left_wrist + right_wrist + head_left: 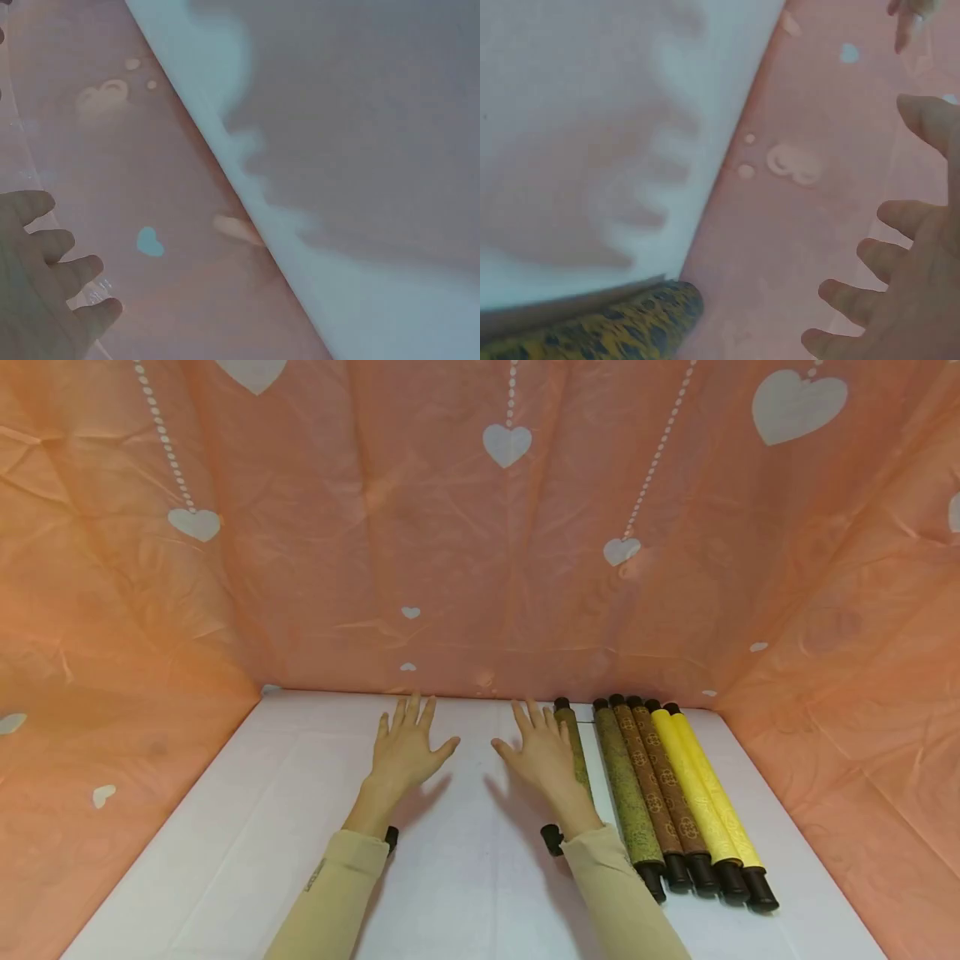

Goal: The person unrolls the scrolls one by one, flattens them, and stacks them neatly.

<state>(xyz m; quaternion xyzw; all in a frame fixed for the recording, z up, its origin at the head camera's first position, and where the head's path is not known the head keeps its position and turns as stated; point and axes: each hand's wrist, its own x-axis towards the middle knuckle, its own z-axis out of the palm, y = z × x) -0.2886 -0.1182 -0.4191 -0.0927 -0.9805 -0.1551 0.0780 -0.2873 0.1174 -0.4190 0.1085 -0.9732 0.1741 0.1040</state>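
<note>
My left hand (403, 753) is held over the white table with its fingers spread and nothing in it. In the left wrist view the fingers (79, 274) stand apart, and a shadow falls on the tabletop. My right hand (542, 756) is likewise spread and holds nothing. Nearest to it is a narrow green patterned scroll (576, 752), partly hidden behind the hand and forearm. Its patterned end (645, 322) shows in the right wrist view. Farther right lie a thicker green scroll (628, 785), two brown scrolls (648, 777) with round motifs and two yellow scrolls (712, 785).
The scrolls lie side by side on the right of the white table (247, 827), their black end knobs (761, 893) toward the near edge. A pale strip shows between the two green ones. Peach-orange cloth (315, 568) with white hearts encloses the back and both sides.
</note>
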